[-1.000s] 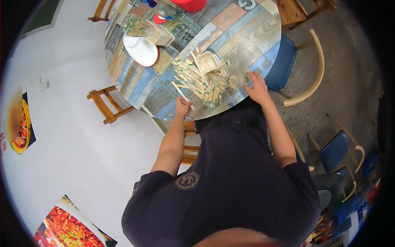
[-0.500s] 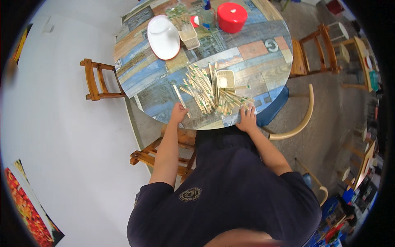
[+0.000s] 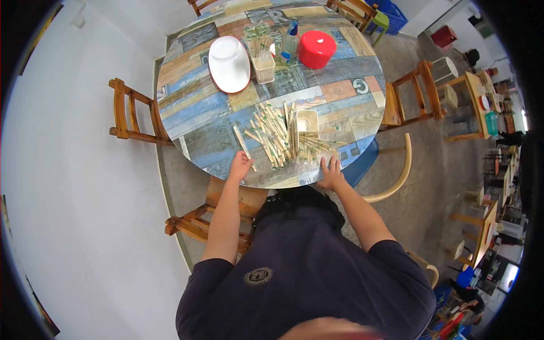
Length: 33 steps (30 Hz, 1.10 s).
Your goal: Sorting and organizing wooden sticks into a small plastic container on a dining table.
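My left hand (image 3: 241,165) is closed at the near end of a wrapped pair of chopsticks (image 3: 240,137), which points away from me, left of the pile. Many more wrapped chopsticks (image 3: 271,130) with green marks lie loosely heaped on the round table (image 3: 207,136). A cream plastic basket (image 3: 307,121) is beside the heap, with chopsticks spread in front of it. My right hand (image 3: 331,174) lies with its fingers spread at the table's near edge, by the ends of those chopsticks. I cannot tell whether its fingertips touch them.
Farther back stand a white tray (image 3: 229,65), a second cream basket (image 3: 264,68) holding wrapped items, a glass bottle (image 3: 290,42) and a red lidded pot (image 3: 317,50). Wooden chairs (image 3: 131,113) surround the table. A blue seat (image 3: 361,163) with a curved rail (image 3: 399,178) is at near right.
The view has shifted, showing more of the table's far side. Both hands keep nearly the same places relative to the chopsticks; the left still holds its pair.
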### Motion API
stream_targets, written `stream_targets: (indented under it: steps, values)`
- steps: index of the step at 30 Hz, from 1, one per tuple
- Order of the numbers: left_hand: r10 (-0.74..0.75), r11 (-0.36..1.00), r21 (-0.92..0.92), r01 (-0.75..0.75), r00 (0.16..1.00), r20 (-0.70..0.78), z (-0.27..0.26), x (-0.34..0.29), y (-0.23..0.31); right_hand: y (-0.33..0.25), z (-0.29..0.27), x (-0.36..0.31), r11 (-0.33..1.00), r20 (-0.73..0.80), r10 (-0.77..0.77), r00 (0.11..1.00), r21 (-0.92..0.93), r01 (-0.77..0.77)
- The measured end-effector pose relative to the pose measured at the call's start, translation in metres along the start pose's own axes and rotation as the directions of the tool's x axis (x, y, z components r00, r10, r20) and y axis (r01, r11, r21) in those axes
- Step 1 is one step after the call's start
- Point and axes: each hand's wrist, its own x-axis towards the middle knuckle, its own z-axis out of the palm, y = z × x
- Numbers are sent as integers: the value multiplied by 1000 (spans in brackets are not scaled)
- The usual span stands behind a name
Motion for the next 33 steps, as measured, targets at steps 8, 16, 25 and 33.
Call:
stream_targets:
  steps: [8,16,25,33]
  values:
    - [11,994,-101,-31,983,-185,39,-17,32,16,-8,0,996,20,22,1000,87,-23]
    - [412,902,-83,-424,902,-131,94,-57,199,30,-15,0,992,128,-75,989,107,62]
    - [251,861,410,-301,953,172,153,-37,203,46,-27,-1,986,210,-166,964,21,165]
    - [245,882,336,-331,930,273,143,-44,239,53,-21,9,979,152,-200,968,60,193]
